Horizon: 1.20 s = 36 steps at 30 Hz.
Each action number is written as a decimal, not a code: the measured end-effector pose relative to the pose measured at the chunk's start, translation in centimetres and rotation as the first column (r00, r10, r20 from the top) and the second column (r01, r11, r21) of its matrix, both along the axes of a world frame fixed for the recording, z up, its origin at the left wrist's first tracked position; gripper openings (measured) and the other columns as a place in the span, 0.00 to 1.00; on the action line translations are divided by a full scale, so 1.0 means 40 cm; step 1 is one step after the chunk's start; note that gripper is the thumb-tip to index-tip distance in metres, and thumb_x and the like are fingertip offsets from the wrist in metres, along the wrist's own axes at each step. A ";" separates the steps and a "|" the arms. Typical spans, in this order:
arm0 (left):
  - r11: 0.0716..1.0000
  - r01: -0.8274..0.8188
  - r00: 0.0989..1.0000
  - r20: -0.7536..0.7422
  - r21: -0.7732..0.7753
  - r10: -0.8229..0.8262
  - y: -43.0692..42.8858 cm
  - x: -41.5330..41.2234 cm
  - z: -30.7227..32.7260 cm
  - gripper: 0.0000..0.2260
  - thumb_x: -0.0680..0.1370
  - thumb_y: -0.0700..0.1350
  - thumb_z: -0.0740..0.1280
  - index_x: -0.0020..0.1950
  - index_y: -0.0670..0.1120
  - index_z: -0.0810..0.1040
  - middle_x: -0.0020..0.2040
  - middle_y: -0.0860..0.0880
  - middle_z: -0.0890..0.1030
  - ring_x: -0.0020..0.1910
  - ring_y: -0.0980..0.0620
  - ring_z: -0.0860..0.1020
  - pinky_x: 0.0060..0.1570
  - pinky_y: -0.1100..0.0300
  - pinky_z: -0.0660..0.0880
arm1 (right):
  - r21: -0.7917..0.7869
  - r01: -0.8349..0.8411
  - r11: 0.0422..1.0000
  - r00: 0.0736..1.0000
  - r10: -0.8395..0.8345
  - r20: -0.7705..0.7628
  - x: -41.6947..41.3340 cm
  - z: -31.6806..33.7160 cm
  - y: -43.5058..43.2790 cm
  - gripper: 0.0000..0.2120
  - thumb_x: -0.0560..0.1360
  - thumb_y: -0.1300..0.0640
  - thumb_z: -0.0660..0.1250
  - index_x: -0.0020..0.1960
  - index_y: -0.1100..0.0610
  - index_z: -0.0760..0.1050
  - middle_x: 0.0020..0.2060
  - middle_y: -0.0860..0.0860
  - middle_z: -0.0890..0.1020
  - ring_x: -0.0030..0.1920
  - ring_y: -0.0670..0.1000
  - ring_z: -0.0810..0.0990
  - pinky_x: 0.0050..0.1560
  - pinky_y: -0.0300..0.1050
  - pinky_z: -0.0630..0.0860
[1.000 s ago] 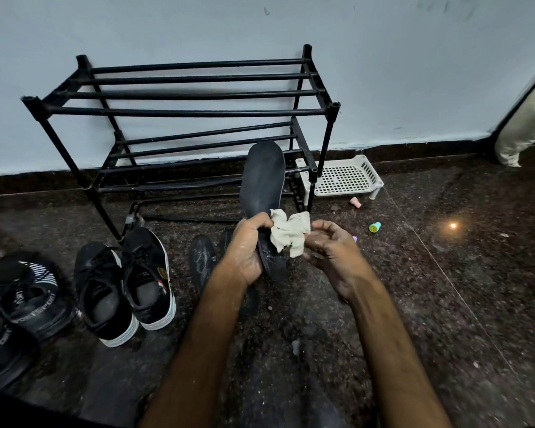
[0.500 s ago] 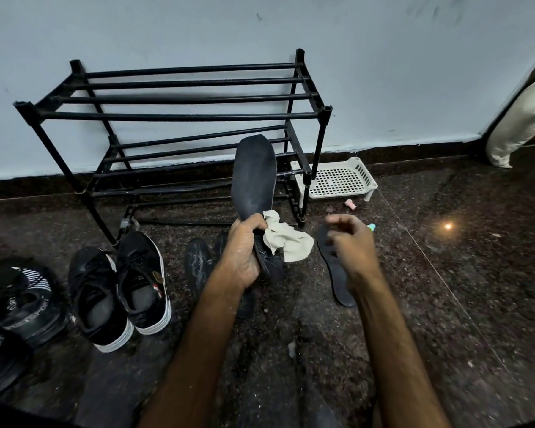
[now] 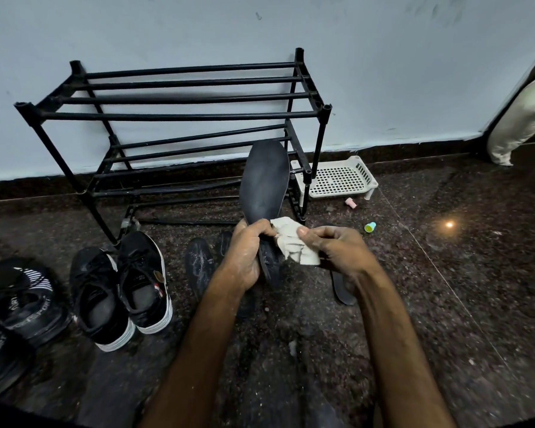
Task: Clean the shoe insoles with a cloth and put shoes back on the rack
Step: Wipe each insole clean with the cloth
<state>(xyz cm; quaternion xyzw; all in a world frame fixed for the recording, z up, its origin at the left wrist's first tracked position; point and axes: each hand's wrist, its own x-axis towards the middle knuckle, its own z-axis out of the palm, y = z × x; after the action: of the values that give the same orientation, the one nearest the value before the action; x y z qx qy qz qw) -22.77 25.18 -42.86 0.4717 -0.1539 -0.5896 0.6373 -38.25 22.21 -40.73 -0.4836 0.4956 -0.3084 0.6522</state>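
The left hand (image 3: 247, 251) is clamping the heel end of the upright insole (image 3: 264, 180), toe pointing to 12 o'clock, overlapping the rack (image 3: 179, 115). The right hand (image 3: 337, 251) is pinching the cloth (image 3: 294, 245) against the insole's 3 o'clock edge, apparently touching. Bare floor (image 3: 445, 288) is lying open at 3 o'clock.

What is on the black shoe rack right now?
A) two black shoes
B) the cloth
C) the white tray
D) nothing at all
D: every shelf of the shoe rack shows only bare bars; the black shoes stand on the floor in front of it, and the cloth is in the hands.
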 end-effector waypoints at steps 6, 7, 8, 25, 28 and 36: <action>0.984 0.177 0.984 -0.009 0.019 -0.177 0.021 0.014 0.013 0.15 0.82 0.47 0.60 0.52 0.35 0.79 0.42 0.40 0.82 0.29 0.48 0.76 0.24 0.60 0.74 | 0.085 0.188 0.978 0.952 -0.203 0.231 -0.029 0.019 -0.017 0.02 0.75 0.62 0.70 0.48 0.60 0.78 0.38 0.53 0.86 0.34 0.46 0.83 0.41 0.45 0.82; 0.976 0.217 0.976 0.018 0.007 -0.217 0.020 0.019 0.005 0.22 0.83 0.54 0.57 0.56 0.37 0.79 0.48 0.40 0.83 0.32 0.48 0.79 0.25 0.59 0.75 | 0.048 0.265 0.963 0.933 -0.269 0.240 -0.035 0.024 -0.023 0.04 0.76 0.62 0.70 0.50 0.60 0.78 0.42 0.55 0.86 0.37 0.48 0.84 0.43 0.45 0.82; 0.967 0.254 0.966 0.055 -0.006 -0.253 0.019 0.022 -0.003 0.26 0.83 0.59 0.53 0.61 0.39 0.79 0.53 0.41 0.84 0.36 0.48 0.81 0.26 0.58 0.77 | -0.028 0.354 0.935 0.916 -0.341 0.211 -0.041 0.032 -0.029 0.05 0.76 0.62 0.69 0.52 0.60 0.77 0.46 0.55 0.85 0.42 0.50 0.85 0.45 0.44 0.82; 0.977 0.115 0.916 -0.360 -0.181 -0.175 0.021 -0.023 -0.036 0.32 0.80 0.64 0.51 0.65 0.40 0.76 0.57 0.39 0.82 0.53 0.44 0.82 0.56 0.50 0.79 | -0.578 -0.517 0.632 0.800 0.115 -0.589 0.051 0.015 -0.020 0.06 0.73 0.61 0.73 0.48 0.54 0.83 0.46 0.48 0.80 0.47 0.46 0.79 0.50 0.35 0.72; 0.976 0.102 0.899 -0.403 -0.190 -0.172 0.014 -0.022 -0.039 0.36 0.80 0.66 0.50 0.69 0.38 0.73 0.66 0.37 0.77 0.63 0.42 0.78 0.64 0.47 0.74 | -0.431 -0.636 0.641 0.718 0.286 -0.635 0.043 0.027 0.002 0.07 0.72 0.63 0.75 0.47 0.53 0.83 0.43 0.47 0.83 0.44 0.44 0.79 0.46 0.30 0.71; 0.959 -0.052 0.875 -0.476 -0.278 -0.091 0.009 0.005 -0.043 0.29 0.82 0.63 0.49 0.69 0.43 0.73 0.68 0.44 0.77 0.68 0.44 0.75 0.63 0.41 0.74 | -0.128 -0.725 0.677 0.654 0.618 -0.437 -0.035 0.078 0.033 0.07 0.73 0.66 0.72 0.49 0.59 0.82 0.41 0.54 0.83 0.41 0.47 0.79 0.46 0.41 0.78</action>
<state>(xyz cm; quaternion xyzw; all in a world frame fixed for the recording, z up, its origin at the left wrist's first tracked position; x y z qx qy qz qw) -22.56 25.54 -44.58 0.2119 -0.0771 -0.6671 0.7100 -39.65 23.52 -37.62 -0.7715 0.3374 -0.0176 0.5391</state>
